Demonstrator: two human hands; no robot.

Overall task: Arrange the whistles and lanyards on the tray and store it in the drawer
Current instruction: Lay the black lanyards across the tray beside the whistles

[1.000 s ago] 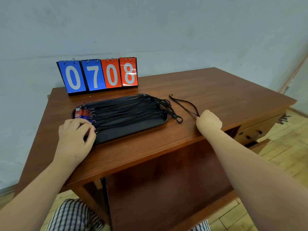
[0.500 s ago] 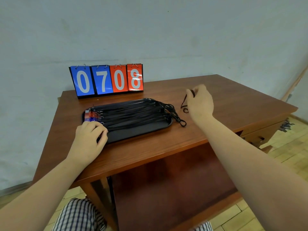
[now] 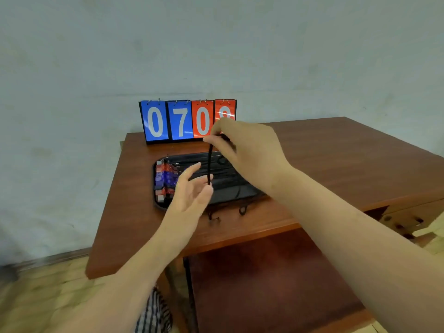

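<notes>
A black tray (image 3: 158,205) lies on the wooden desk (image 3: 336,164). Red and blue whistles (image 3: 165,176) are lined up at its left end, and their black lanyards (image 3: 230,186) stretch to the right across it. Some lanyard loops (image 3: 242,210) spill over the tray's near rim onto the desk. Above the tray, my right hand (image 3: 247,152) pinches the top of one loose black lanyard (image 3: 209,162), which hangs straight down. My left hand (image 3: 189,191) is raised under it with fingers spread, the thumb touching the lanyard's lower end.
A flip scoreboard (image 3: 187,121) reading 0708 stands at the desk's back edge, partly behind my right hand. Drawer fronts with dark handles (image 3: 406,222) show at the desk's right side. A pale wall is behind, and a wooden floor lies below.
My right hand lifted the loose lanyard off the desk and carried it left over the tray. My left hand left the tray's near-left corner and rose to the lanyard's lower end.
</notes>
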